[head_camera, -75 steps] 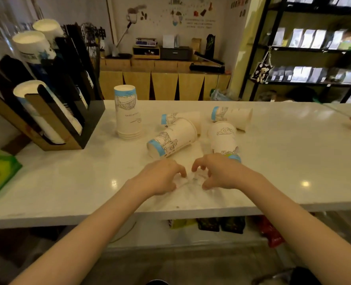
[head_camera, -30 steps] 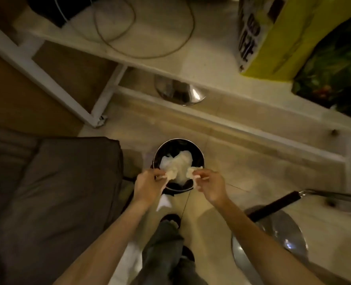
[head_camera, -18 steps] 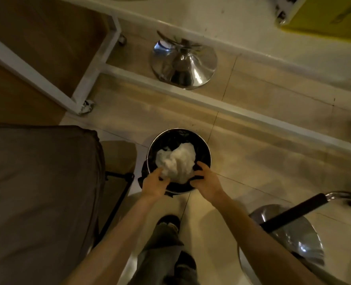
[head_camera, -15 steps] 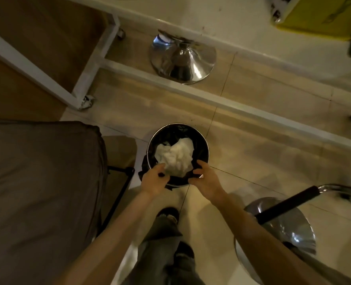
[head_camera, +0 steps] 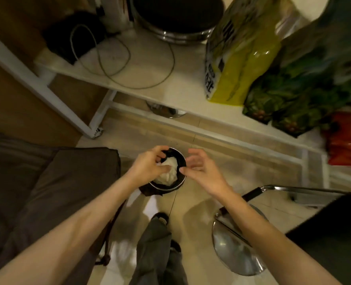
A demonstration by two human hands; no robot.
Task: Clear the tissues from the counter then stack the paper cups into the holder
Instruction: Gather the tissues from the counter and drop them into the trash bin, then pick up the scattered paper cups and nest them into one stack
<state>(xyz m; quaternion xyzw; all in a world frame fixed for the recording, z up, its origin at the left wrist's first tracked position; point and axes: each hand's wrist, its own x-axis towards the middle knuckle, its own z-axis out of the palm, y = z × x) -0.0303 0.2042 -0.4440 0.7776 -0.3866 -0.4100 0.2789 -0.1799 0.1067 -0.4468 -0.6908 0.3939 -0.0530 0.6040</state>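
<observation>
I look down at the floor under the counter. A small round metal bin (head_camera: 181, 183) with a black liner stands there, and a crumpled white wad of tissues (head_camera: 169, 175) lies inside it. My left hand (head_camera: 148, 166) hovers over the bin's left rim with fingers curled apart, empty. My right hand (head_camera: 201, 171) is above the right rim, fingers spread, holding nothing. The paper cups and the holder are out of view.
A low white shelf (head_camera: 150, 79) carries a cable, a yellow bag (head_camera: 240, 58), green bags (head_camera: 306, 85) and a red bag (head_camera: 347, 140). A dark cushioned seat (head_camera: 36, 192) is at my left. A chrome stool base (head_camera: 236, 249) stands at my right. My legs are below the bin.
The tissues went from my hands on the counter into the bin. Both hands have since lifted off the bin rim, and my view has tilted up toward the shelf.
</observation>
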